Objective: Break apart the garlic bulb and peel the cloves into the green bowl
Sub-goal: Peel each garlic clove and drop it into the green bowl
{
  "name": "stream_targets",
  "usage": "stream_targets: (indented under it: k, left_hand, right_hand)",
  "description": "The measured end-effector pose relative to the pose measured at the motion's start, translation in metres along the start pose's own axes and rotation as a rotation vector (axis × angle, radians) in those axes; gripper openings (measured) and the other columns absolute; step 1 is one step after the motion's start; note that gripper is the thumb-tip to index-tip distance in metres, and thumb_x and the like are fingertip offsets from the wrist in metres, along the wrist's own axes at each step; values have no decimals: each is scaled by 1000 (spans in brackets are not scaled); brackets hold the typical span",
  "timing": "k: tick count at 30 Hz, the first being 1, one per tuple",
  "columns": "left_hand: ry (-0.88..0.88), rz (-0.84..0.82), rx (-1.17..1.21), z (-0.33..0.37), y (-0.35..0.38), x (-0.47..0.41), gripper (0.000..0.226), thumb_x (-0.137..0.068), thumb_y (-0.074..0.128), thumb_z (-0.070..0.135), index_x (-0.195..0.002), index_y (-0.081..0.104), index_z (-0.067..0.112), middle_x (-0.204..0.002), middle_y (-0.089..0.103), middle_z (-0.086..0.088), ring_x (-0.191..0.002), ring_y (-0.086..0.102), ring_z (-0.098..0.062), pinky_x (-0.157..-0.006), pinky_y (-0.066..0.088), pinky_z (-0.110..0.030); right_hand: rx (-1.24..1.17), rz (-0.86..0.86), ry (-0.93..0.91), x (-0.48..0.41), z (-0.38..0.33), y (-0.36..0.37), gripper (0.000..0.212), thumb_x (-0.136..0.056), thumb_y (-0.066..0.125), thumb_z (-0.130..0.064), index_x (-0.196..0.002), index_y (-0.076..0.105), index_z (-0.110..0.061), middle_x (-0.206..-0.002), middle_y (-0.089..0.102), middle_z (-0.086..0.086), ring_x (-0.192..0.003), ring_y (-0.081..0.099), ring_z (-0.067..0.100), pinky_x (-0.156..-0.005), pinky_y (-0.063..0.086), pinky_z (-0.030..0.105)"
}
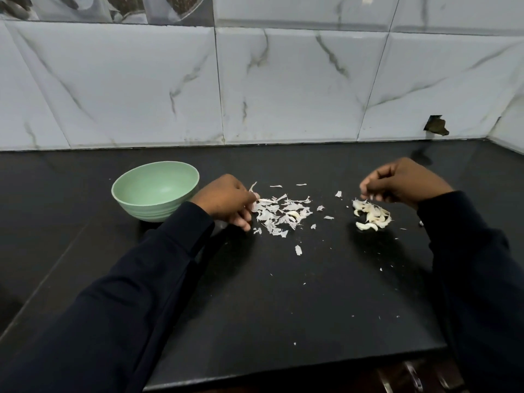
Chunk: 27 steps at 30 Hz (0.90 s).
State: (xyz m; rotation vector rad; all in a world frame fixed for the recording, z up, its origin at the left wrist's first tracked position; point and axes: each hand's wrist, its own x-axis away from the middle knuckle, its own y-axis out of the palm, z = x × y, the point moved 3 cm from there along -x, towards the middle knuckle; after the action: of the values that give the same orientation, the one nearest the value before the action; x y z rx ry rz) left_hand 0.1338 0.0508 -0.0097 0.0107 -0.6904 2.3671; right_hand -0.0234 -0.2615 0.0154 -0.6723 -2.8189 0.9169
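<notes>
The green bowl point(155, 191) stands empty at the left of the black counter. My left hand point(226, 201) lies just right of the bowl, fingers curled, pinching a white garlic piece point(256, 204) at the left edge of a pile of papery skins point(280, 214). One clove point(293, 214) lies among the skins. Further right, a small heap of garlic cloves point(371, 215) sits on the counter. My right hand point(402, 180) hovers just above and behind that heap, its fingers hanging loosely curled, with nothing visible in them.
The black counter point(283, 293) carries scattered skin flakes point(297, 249) in the middle. A marble-tiled wall point(283, 80) closes off the back and the right corner. The counter's front edge runs along the bottom, with cabinet handles point(411, 375) below it.
</notes>
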Motion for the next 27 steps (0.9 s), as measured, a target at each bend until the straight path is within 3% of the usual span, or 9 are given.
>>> stream_targets:
  k: [2,4,6,8,13,18,20,23,27]
  left_hand:
    - [-16,-305,-6,8,13,13,39,-100,63,33,-95,69,-5,-79,72,-20,-56,71,-24,-43,49,-19]
    - [-20,-676,6,14,33,29,47,-100,59,39,-112,68,-5,-96,74,-24,-66,75,-26,-47,52,-17]
    - [-42,-998,85,16,53,43,47,-103,53,33,-127,61,-6,-110,70,-29,-83,77,-31,-57,59,-19]
    - [-64,-1141,176,15,66,48,41,-107,46,20,-136,53,-9,-117,65,-32,-95,75,-36,-65,61,-21]
    - [-110,-1076,303,11,69,39,38,-104,36,-1,-138,45,-14,-117,65,-33,-112,65,-46,-66,61,-23]
    - [-94,-1025,250,10,68,37,36,-104,38,2,-134,48,-15,-111,69,-30,-95,74,-38,-63,61,-22]
    - [-94,-1005,232,11,68,36,35,-105,38,3,-133,48,-16,-109,69,-29,-93,75,-37,-62,60,-22]
    - [-95,-992,219,11,68,36,34,-106,37,3,-131,50,-16,-108,70,-29,-92,76,-35,-62,61,-22]
    - [-84,-983,197,10,68,36,34,-105,36,2,-131,51,-14,-107,71,-27,-91,76,-34,-62,60,-22]
  right_hand:
    - [31,-12,46,1,10,-3,6,-88,72,1,-84,77,2,-83,78,16,-54,57,9,-49,42,17]
    - [50,-19,80,0,13,-3,6,-89,73,0,-86,78,2,-84,79,13,-53,59,8,-46,41,16]
    - [37,18,81,-2,13,-4,7,-91,71,-1,-88,77,2,-86,79,12,-50,60,6,-42,37,16]
    - [-11,91,42,-3,12,-6,8,-91,71,-2,-85,77,-1,-87,79,13,-47,58,6,-40,36,16]
    - [-67,153,-162,6,-11,15,4,-89,77,-11,-88,79,-8,-81,75,17,-51,54,14,-44,39,19]
    - [177,-174,-326,10,-51,87,5,-86,83,-21,-89,81,-18,-74,75,-1,-58,58,2,-57,45,19]
    - [351,-232,-350,6,-58,110,7,-84,83,-26,-91,81,-24,-80,75,-6,-64,60,-5,-63,46,17]
    - [489,-244,-352,0,-62,125,12,-86,74,-16,-95,81,-21,-78,69,-13,-63,58,-14,-57,39,6]
    - [495,-245,-320,-2,-65,126,11,-88,71,-12,-94,79,-18,-74,71,-12,-61,62,-8,-57,41,5]
